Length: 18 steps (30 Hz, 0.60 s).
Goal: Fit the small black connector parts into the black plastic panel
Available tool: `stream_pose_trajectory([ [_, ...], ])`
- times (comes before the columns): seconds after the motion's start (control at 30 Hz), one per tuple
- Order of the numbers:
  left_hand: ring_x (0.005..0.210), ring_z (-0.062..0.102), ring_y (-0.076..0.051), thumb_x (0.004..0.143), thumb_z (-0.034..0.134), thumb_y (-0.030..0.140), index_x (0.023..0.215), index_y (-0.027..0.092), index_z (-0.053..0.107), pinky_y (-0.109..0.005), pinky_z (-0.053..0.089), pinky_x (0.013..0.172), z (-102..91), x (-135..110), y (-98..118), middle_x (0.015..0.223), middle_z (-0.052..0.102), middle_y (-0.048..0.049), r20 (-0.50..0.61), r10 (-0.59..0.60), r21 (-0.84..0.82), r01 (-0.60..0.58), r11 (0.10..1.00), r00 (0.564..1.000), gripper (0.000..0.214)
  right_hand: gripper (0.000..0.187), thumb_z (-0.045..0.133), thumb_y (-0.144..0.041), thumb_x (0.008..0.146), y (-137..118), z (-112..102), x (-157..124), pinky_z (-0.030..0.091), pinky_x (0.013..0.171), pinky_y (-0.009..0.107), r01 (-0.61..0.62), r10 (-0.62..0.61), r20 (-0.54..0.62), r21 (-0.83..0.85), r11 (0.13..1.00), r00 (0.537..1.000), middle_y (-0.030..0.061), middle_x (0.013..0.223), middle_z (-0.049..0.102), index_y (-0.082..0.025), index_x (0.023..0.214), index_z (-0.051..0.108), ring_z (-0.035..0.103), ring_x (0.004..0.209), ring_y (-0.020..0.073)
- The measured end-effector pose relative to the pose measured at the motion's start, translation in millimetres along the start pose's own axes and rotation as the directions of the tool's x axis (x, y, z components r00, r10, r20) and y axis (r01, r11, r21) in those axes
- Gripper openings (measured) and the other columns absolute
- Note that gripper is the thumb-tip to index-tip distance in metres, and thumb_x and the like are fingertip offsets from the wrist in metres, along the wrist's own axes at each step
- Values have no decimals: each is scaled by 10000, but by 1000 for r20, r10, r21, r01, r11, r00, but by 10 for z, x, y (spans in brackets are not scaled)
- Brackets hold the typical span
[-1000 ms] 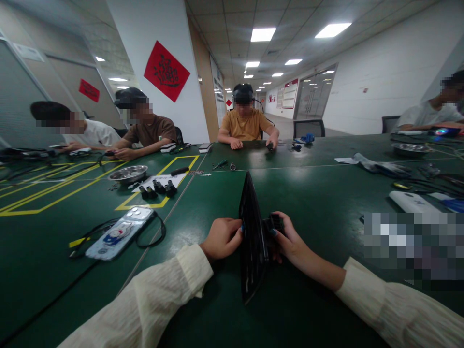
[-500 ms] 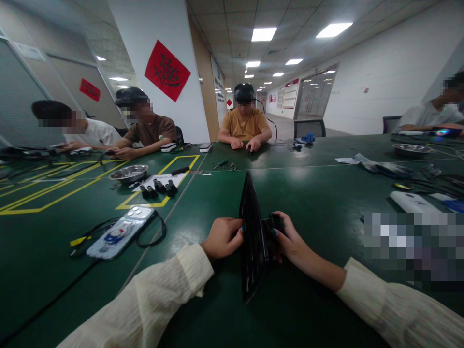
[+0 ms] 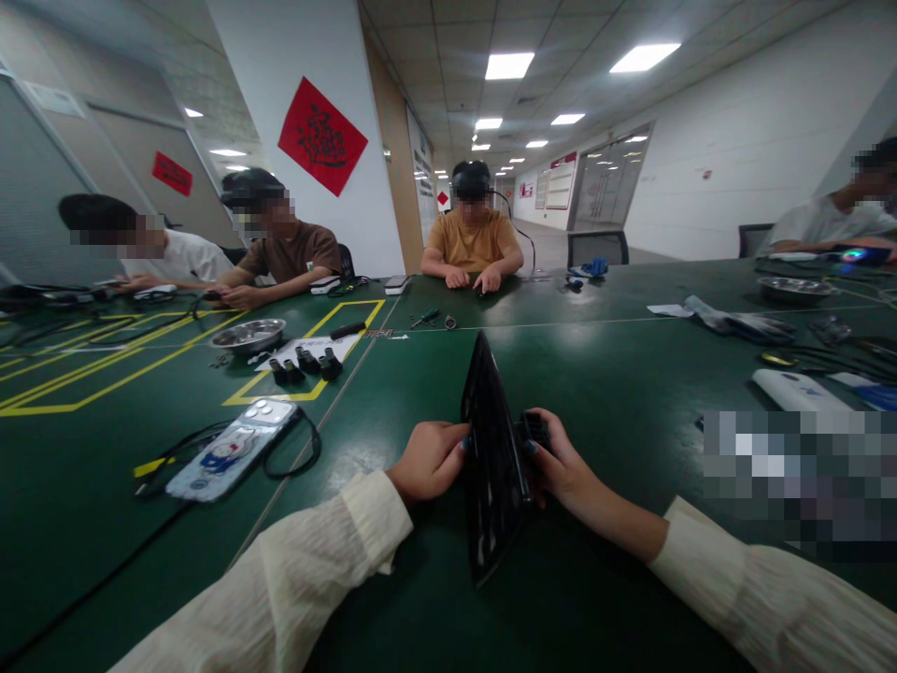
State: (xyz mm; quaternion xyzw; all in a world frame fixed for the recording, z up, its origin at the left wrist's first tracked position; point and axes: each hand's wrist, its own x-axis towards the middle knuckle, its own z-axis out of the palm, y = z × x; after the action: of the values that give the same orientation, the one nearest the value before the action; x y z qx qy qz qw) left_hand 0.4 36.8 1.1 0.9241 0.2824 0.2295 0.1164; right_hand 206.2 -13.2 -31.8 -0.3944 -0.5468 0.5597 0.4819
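A thin black panel (image 3: 494, 467), glossy on its left face, stands on edge between my hands at the middle of the table. My left hand (image 3: 433, 458) is closed, its thumb and fingertips against the panel's left face; the fingertips are partly hidden. On the other side, my right hand (image 3: 561, 458) wraps round a black ribbed piece (image 3: 536, 430) against the panel's back. Whether that piece is fixed to the panel I cannot tell.
Left of my hands lies a phone in a clear case (image 3: 234, 449) with a black cable (image 3: 314, 449). Farther off are several black knob-like parts (image 3: 306, 363) and a metal bowl (image 3: 249, 335). A white object (image 3: 799, 391) lies right. Across the table a person (image 3: 475, 238) works.
The panel has turned slightly, its near right edge swinging right, so more of its left face shows. Both hands stay in nearly the same place.
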Motion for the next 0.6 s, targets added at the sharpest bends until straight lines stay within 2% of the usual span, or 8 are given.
stream_pose_trajectory([
  [0.1,557,489,-135,876,156,298,659,159,451,-242,361,569,1,6,5,605,511,-36,-9,-57,3,57,998,998,392,567,468,-505,775,20,-11,6,372,306,188,4,-4,6,-10,1000,1000,-62,577,520,-238,1160,149,513,361,108],
  [0.2,530,467,-117,887,180,307,612,160,438,-231,349,556,7,21,18,580,490,-22,-23,-104,38,105,994,994,405,579,466,-511,774,39,-18,9,370,301,191,9,-9,9,-15,1000,1000,-66,565,516,-240,1167,137,524,365,120],
  [0.4,517,454,-105,873,237,321,599,155,443,-222,339,542,12,26,28,554,468,-4,-33,-94,29,95,995,995,380,558,455,-514,782,3,1,-1,373,301,193,-14,14,4,-20,1000,1000,-66,556,522,-238,1158,149,522,364,116],
  [0.6,541,483,-124,864,249,341,667,158,461,-231,347,545,12,7,19,576,489,-12,-50,-98,15,99,995,994,342,563,451,-507,783,11,-3,6,379,301,186,-11,12,5,-6,1000,1000,-71,547,523,-232,1163,141,520,366,113],
])
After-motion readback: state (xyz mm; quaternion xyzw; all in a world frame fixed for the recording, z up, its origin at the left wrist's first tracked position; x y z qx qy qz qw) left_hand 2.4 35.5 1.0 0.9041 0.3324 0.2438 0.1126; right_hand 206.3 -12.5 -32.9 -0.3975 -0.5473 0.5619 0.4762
